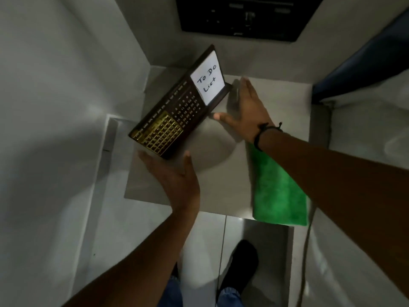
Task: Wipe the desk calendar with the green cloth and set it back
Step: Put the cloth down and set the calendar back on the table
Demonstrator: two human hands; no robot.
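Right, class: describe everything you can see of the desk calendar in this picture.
The desk calendar is a long, dark brown board, wood-like, standing tilted on the small grey table, set diagonally. Its near end carries a gold grid panel, the middle shows rows of month names and date numbers, and the far end holds a white card handwritten "To Do List". The left hand is open at its near end and the right hand open by its far end; whether either touches it is unclear.
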